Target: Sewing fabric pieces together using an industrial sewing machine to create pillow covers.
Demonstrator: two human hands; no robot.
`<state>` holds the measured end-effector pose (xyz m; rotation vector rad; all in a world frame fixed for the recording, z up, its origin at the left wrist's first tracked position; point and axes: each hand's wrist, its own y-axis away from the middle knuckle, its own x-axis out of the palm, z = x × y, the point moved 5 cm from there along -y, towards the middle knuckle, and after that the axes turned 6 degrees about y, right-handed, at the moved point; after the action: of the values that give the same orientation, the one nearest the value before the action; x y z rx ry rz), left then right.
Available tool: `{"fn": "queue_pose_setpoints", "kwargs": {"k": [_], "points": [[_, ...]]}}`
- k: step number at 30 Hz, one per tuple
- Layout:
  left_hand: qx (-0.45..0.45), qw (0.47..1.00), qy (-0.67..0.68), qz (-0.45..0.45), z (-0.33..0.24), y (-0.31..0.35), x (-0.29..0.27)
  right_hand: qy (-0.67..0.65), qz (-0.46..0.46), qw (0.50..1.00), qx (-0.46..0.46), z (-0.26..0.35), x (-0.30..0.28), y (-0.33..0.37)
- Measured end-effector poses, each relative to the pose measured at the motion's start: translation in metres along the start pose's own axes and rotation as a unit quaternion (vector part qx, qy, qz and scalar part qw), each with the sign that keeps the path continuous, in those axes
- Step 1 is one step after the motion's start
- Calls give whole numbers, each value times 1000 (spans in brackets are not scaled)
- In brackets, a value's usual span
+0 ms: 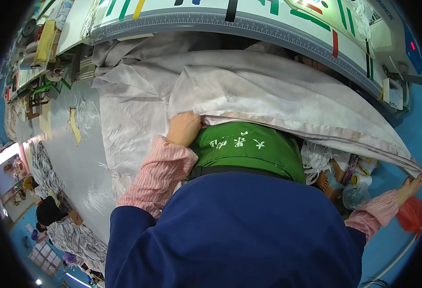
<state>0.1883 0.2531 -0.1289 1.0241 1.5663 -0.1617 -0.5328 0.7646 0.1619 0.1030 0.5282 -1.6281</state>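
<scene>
A large pale grey-white cloth (268,89) lies bunched across my lap and stretches off to the right. Its near edge, a folded hem, runs between my two hands. My left hand (184,128) is closed on that edge just left of my green apron (249,149). Far out to the right, my right hand (409,187) grips the cloth's corner, with the edge pulled fairly straight between the hands. A dark smudge shows on the cloth near its middle. The fingertips of both hands are partly hidden by the fabric.
Beyond the cloth stands a sewing machine (403,43) on a table with a ruler-marked front edge (230,23). A box with white cords (316,161) and a spool sits right of my lap. A red bag (412,214) hangs below my right hand. Cloth piles (76,237) lie left.
</scene>
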Motion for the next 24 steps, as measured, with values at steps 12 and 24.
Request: {"fn": "queue_pose_setpoints", "kwargs": {"k": [12, 24], "points": [[39, 856, 409, -314, 72, 35, -59, -32, -4, 999, 9, -49, -37, -46], [-261, 661, 605, -358, 100, 64, 23, -25, -38, 999, 16, -38, 8, 3]]}}
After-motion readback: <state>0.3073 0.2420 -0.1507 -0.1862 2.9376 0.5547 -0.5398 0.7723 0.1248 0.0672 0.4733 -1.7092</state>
